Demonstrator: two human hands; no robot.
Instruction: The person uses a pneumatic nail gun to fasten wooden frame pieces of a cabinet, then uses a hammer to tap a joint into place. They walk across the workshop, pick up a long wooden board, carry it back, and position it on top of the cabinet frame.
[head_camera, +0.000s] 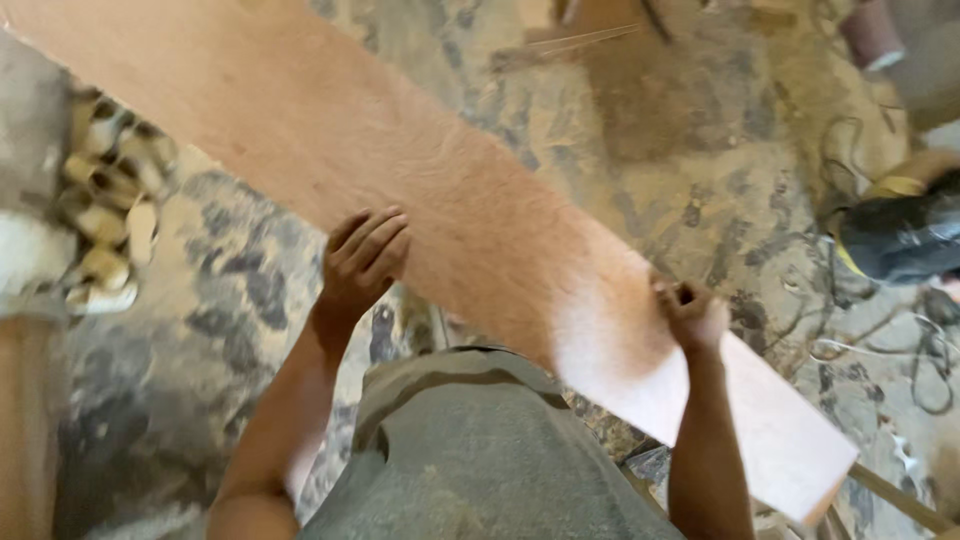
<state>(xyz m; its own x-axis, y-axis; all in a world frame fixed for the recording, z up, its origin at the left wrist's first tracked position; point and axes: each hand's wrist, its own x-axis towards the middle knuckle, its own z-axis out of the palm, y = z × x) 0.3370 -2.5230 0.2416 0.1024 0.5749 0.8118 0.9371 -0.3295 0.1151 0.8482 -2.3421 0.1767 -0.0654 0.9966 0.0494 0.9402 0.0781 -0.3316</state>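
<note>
Dusty workshop floor (700, 130) below; long reddish plywood board (420, 170) runs upper-left to lower-right, left hand (362, 262) flat on it, right hand (692, 315) clasping its far edge.

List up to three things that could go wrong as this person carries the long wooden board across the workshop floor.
1. The long, pale reddish plywood board reaches well past both hands, so either end might strike something nearby.
2. The tangled dark cables lie on the dusty floor, a likely trip hazard.
3. The left hand lies flat with its fingers on top, while the right hand curls over the far edge; the board might tip or slip.
</note>
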